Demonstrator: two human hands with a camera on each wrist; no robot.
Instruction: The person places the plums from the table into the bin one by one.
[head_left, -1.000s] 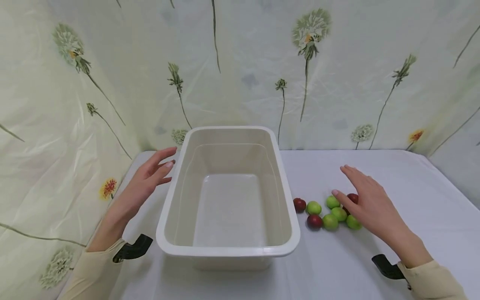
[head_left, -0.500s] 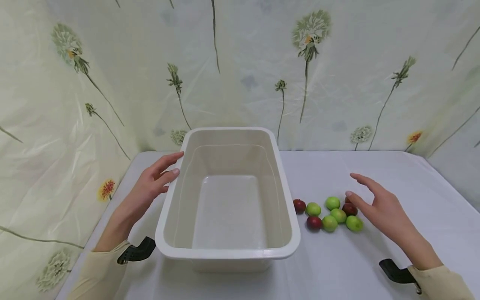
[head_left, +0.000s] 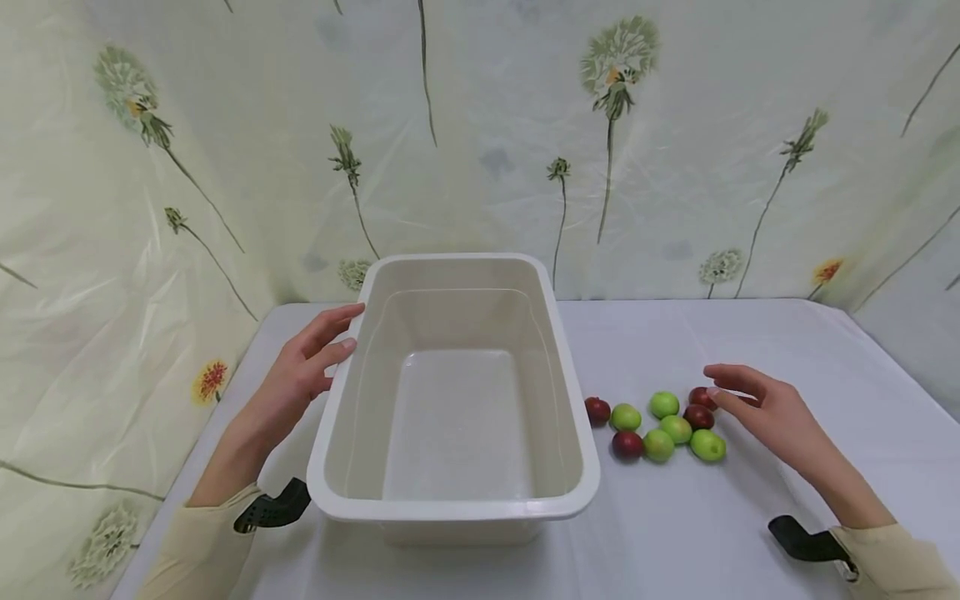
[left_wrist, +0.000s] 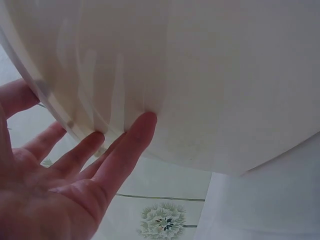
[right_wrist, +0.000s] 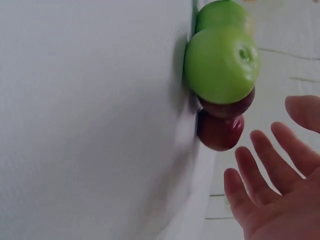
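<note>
A large off-white plastic tub stands in the middle of the table in the head view. My left hand rests against its left side, fingers spread and fairly straight. In the left wrist view, fingertips touch the tub's outer wall. Right of the tub lies a loose group of small apples, among them a green apple and a dark red apple. My right hand hovers at the group's right edge, nearest a red apple. Its fingers are loosely bent and hold nothing.
A white cloth covers the table. Behind and at the left hangs a pale curtain printed with dandelions. Each wrist carries a black camera mount, such as the right mount.
My left hand has moved right to meet the tub's side. My right hand has drawn back to the right and lowered beside the apples, uncovering several of them.
</note>
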